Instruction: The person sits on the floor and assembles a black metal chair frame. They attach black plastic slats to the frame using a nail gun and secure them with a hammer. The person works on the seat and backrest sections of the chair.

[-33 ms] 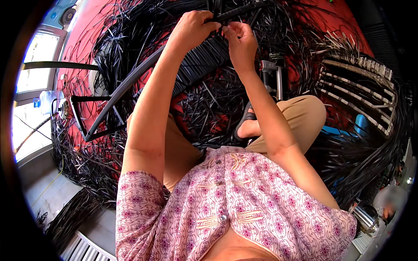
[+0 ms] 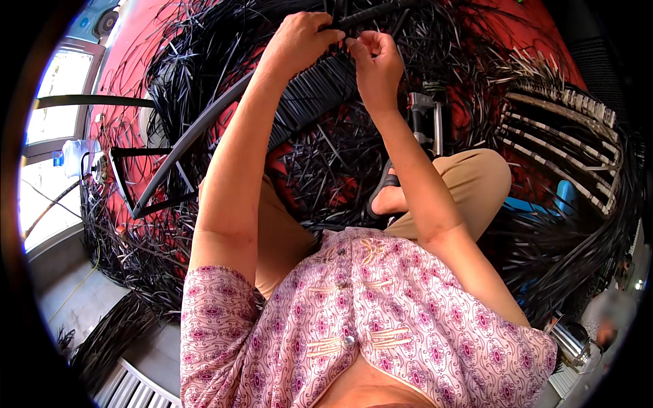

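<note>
My left hand (image 2: 301, 44) and my right hand (image 2: 378, 66) are raised close together at the top of the view, over a black furniture frame. Thumb and fingers of each hand are pinched on black strip (image 2: 345, 41), only a little of which shows between them. A curved dark tube (image 2: 204, 126) of the frame runs behind my left forearm down to a corner at the left. Below my hands, a panel closely wound with black strips (image 2: 309, 95) lies slanted. The far part of the frame is partly hidden by my fingers and loose strips.
Loose black strips (image 2: 326, 156) cover much of the red floor covering (image 2: 126, 68). Beside my right knee lie a pneumatic stapler-like tool (image 2: 425, 115) and a slatted, partly wrapped frame (image 2: 558, 139). A blue plastic piece (image 2: 563, 196) and a water jug (image 2: 73, 155) are farther out.
Both hands stay in nearly the same place, with only a slight shift of the fingers. Dark strands that stood up between them show less now.
</note>
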Demonstrator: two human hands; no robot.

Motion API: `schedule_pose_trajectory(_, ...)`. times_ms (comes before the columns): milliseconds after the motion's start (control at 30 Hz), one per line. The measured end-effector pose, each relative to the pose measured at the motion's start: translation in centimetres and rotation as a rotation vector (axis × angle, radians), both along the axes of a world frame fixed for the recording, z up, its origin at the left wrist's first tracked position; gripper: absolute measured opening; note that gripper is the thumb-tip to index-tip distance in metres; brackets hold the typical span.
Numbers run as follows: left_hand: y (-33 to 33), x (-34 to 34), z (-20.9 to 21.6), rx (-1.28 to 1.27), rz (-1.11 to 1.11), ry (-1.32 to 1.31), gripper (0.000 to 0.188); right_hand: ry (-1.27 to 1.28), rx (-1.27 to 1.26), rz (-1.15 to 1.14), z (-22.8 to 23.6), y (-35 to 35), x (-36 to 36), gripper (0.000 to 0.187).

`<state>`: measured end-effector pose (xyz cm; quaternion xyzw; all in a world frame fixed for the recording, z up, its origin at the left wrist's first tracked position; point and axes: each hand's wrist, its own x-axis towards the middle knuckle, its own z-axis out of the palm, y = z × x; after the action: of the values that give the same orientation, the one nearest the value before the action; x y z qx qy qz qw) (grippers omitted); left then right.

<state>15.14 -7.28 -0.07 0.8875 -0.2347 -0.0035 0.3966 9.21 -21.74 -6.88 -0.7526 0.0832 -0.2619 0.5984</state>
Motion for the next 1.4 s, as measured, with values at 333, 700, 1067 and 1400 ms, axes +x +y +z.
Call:
schedule_pose_trajectory(333,2.0,4.8,0.6,0.084,0.024,0.023,0.034,-0.037,-0.235,0.017,0.3,2.9,4.9,0.023)
schedule_pose_trajectory(700,5.9,12.6,0.2,-0.177,-0.064,0.251,0.029,-0.035,0.154,0.229,1.0,4.9,11.8,0.023)
schedule_pose_trajectory(1067,8.1,17.8,1.2,-0.133,0.004,0.383,0.031,-0.026,0.316,0.292,-0.6,7.4,16.7,0.023)
schedule_pose_trajectory(1400,9.0,19.4,1.3,-0.163,-0.024,0.369,0.025,0.021,0.234,0.187,0.1,8.9,19.3,0.029)
